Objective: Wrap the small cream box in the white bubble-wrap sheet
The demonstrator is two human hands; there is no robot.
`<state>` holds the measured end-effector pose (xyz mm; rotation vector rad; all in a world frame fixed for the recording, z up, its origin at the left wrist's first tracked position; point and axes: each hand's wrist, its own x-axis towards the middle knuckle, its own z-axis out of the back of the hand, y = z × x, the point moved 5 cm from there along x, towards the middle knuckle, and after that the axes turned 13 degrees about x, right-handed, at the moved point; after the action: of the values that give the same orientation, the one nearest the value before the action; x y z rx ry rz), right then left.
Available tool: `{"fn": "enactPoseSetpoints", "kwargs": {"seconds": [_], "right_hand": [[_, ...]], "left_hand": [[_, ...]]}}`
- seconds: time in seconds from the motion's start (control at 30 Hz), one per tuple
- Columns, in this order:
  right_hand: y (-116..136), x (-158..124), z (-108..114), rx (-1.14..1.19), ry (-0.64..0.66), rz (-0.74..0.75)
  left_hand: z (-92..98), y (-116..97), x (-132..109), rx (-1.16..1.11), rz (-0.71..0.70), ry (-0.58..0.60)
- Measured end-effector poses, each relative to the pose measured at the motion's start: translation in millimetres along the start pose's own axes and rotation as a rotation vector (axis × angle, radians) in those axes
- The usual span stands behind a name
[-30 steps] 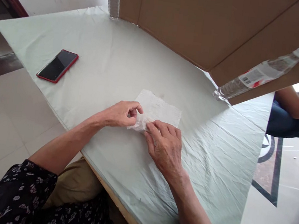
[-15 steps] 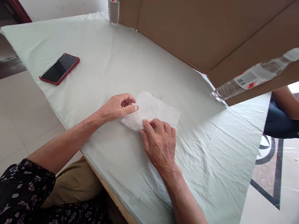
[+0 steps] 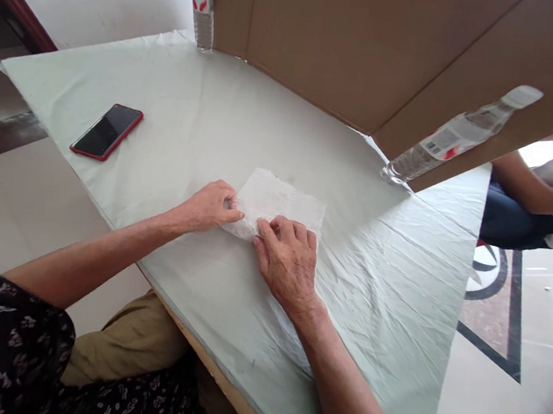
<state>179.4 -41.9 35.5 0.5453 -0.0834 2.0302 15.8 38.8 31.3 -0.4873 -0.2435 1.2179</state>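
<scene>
A thin, whitish, crinkled sheet (image 3: pixel 282 198), perhaps tissue or plastic wrap, lies on the cloth-covered table in the head view. At its left edge, my left hand (image 3: pixel 213 206) is closed, thumb and forefinger pinching the edge. My right hand (image 3: pixel 290 256) rests over the near side of the sheet, with thumb and fingertips pressed together on its near edge. The fingers cover part of that edge, so the exact grip there is partly hidden.
A phone (image 3: pixel 107 132) in a red case lies at the left. Behind stands a brown cardboard panel (image 3: pixel 326 45), with one clear bottle (image 3: pixel 202 10) at its left and another bottle (image 3: pixel 459 139) at its right. A person's arm (image 3: pixel 535 188) shows beyond the right edge.
My left hand has closed its thumb and forefinger onto the sheet's left edge. My right hand keeps nearly the same place on the sheet. The view has shifted slightly.
</scene>
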Motion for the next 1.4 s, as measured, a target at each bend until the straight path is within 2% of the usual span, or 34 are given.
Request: {"fn": "enactPoseSetpoints", "kwargs": {"seconds": [0.13,0.27,0.4,0.57,0.63,0.7,0.8,1.1,1.2,1.3,1.4], "right_hand": [[0.2,0.5,-0.3,-0.011,0.004,0.000],[0.7,0.7,-0.3,-0.012,-0.003,0.008],[0.9,0.9,-0.2,-0.012,-0.002,0.009],[1.1,1.0,-0.4,0.005,-0.002,0.008],[1.2,0.9,-0.5,0.005,-0.006,0.010],[1.3,0.7,-0.5,-0.003,-0.010,0.015],[1.5,0.4,-0.4,-0.012,-0.021,0.021],[2.3,0.5,0.5,0.012,-0.028,0.012],[2.6,0.1,5.7,0.048,-0.047,0.008],[1.4,0.5,11.8,0.104,-0.062,-0.001],[-2.5,2.1,17.4,0.215,-0.060,-0.008]], "left_hand": [[7.3,-1.5,0.7,0.081,0.066,0.113],[9.2,1.0,4.2,0.011,0.147,0.219],[-2.2,6.1,7.5,-0.229,0.173,0.216],[-11.7,11.0,2.4,-0.533,0.333,0.086],[-13.9,9.1,-1.3,-0.610,0.419,0.100],[-15.3,3.3,-3.1,-0.650,0.448,0.145],[-16.5,-8.2,-1.5,-0.664,0.409,0.199],[-27.7,-29.0,5.8,-0.842,0.370,0.201],[-25.1,-36.1,5.6,-0.870,0.318,0.214],[-22.5,-42.3,2.4,-0.881,0.256,0.277],[-21.9,-45.4,-1.5,-0.786,0.141,0.273]]}}
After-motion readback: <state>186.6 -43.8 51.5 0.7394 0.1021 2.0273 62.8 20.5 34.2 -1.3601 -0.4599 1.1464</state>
